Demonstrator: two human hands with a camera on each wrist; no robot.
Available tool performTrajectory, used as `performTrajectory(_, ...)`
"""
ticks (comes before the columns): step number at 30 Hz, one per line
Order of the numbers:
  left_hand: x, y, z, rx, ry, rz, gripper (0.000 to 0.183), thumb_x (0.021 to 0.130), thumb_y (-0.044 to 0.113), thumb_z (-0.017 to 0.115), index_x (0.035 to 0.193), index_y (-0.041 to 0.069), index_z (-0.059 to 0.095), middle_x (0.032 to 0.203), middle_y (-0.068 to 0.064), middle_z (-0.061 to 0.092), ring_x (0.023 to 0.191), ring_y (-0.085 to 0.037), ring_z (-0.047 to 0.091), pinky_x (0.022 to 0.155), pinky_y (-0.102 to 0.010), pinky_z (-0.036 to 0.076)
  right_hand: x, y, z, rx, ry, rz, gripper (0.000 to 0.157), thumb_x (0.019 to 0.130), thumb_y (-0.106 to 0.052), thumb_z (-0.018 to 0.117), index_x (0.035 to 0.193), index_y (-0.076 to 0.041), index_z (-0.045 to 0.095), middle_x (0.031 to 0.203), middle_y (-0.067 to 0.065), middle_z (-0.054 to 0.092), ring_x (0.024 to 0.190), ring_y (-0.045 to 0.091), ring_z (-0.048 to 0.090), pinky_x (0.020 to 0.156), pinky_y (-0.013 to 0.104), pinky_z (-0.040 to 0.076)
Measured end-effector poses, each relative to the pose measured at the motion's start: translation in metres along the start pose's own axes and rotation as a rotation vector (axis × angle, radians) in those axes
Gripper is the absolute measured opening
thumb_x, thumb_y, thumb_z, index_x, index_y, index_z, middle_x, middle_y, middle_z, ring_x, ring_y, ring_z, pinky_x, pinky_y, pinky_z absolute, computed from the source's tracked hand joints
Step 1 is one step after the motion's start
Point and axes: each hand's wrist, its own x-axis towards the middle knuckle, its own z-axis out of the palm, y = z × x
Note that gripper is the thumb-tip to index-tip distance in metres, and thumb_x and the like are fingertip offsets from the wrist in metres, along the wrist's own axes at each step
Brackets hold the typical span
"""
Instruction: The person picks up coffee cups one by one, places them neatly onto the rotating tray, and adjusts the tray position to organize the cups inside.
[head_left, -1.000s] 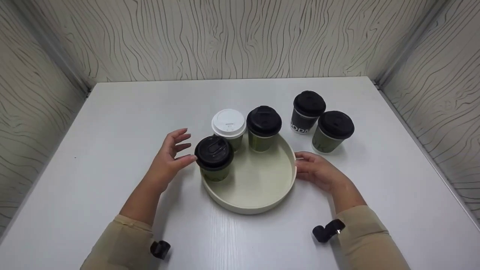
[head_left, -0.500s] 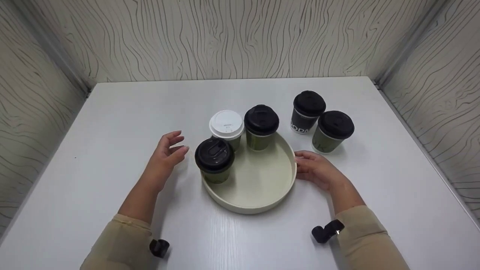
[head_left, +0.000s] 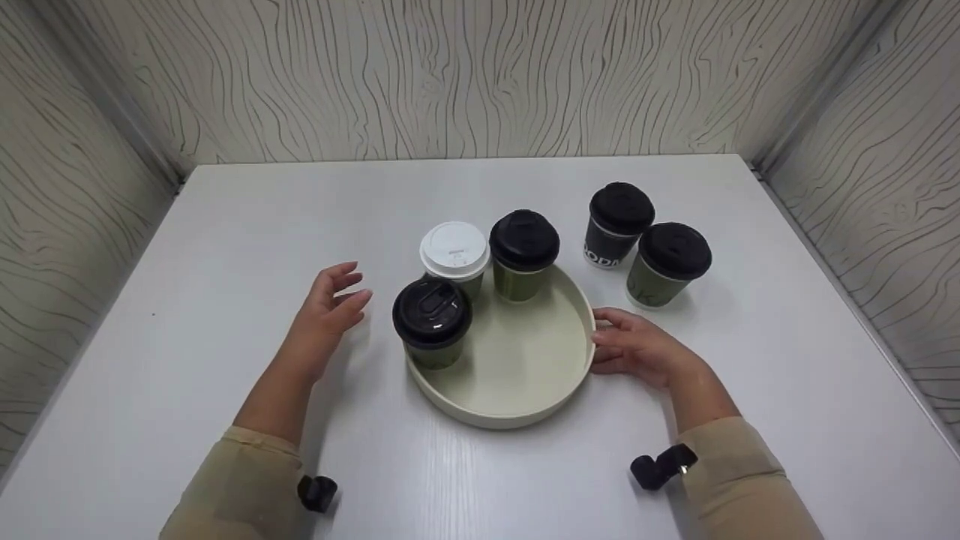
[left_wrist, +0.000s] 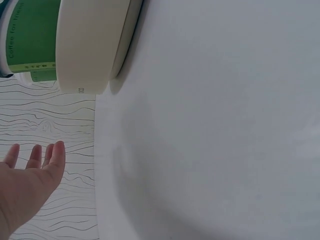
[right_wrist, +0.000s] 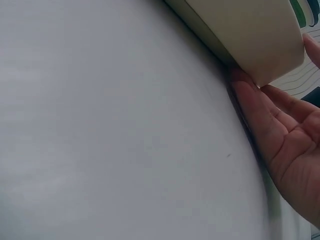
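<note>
A round pale-green tray (head_left: 517, 367) lies mid-table with three lidded paper coffee cups along its back and left side. A black-lidded green cup (head_left: 433, 319) stands at the left rim, a white-lidded cup (head_left: 454, 251) behind it, and another black-lidded green cup (head_left: 523, 251) at the back. To the left of the tray, my left hand (head_left: 328, 319) is held apart from the cups, fingers spread and loosely bent, palm towards them. My right hand (head_left: 637, 349) touches the tray's right wall; in the right wrist view its fingers (right_wrist: 255, 107) reach to the tray's lower edge.
Behind my right hand, a dark-grey cup with white lettering (head_left: 609, 240) and a green cup (head_left: 658, 281), both black-lidded, stand close together on the white table (head_left: 247, 217). A wood-grain patterned panel (head_left: 465, 82) rises at the table's back edge.
My left hand has drawn back to the left, away from the front cup. The white-lidded and back cups have shifted slightly left, the front one slightly nearer. My right hand stays at the tray.
</note>
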Motion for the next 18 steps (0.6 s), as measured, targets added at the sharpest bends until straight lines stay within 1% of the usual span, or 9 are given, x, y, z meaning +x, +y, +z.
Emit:
performTrajectory(4, -0.0001, -0.0009, -0.0005, -0.001, 0.002, -0.005, 0.064, 0.086, 0.038, 0.06, 0.137, 0.016, 0.029, 0.139, -0.007, 0.032, 0.123, -0.023, 0.037, 0.101, -0.042, 0.037, -0.001, 0.0001, -0.0007, -0.011, -0.01, 0.002, 0.051, 0.091, -0.008, 0.052, 0.135, 0.0, 0.029, 0.101, 0.014, 0.065, 0.092, 0.027, 0.064, 0.084, 0.044, 0.05)
performTrajectory(9, 0.0011, -0.002, -0.0003, 0.002, 0.002, -0.016, 0.065, 0.085, 0.041, 0.061, 0.137, 0.018, 0.029, 0.139, -0.006, 0.032, 0.124, -0.022, 0.037, 0.101, -0.041, 0.038, -0.0001, -0.0011, -0.0005, -0.007, 0.015, 0.004, 0.053, 0.091, -0.01, 0.054, 0.136, 0.001, 0.028, 0.102, 0.013, 0.065, 0.091, 0.027, 0.064, 0.085, 0.045, 0.049)
performTrajectory(14, 0.0023, -0.0021, 0.0016, 0.003, -0.003, -0.029, 0.064, 0.086, 0.039, 0.061, 0.137, 0.016, 0.03, 0.14, -0.007, 0.032, 0.124, -0.023, 0.037, 0.1, -0.041, 0.038, 0.0007, -0.0028, -0.0007, -0.02, 0.031, 0.004, 0.053, 0.092, -0.013, 0.053, 0.136, 0.002, 0.029, 0.104, 0.013, 0.065, 0.093, 0.027, 0.064, 0.086, 0.044, 0.049)
performTrajectory(18, 0.0041, -0.0025, 0.0033, 0.001, -0.016, -0.042, 0.063, 0.087, 0.036, 0.061, 0.137, 0.015, 0.03, 0.141, -0.008, 0.031, 0.124, -0.024, 0.037, 0.1, -0.043, 0.038, 0.002, -0.0034, -0.0004, -0.019, 0.042, -0.016, 0.049, 0.092, -0.013, 0.054, 0.134, 0.002, 0.033, 0.103, 0.014, 0.065, 0.093, 0.027, 0.064, 0.085, 0.044, 0.049)
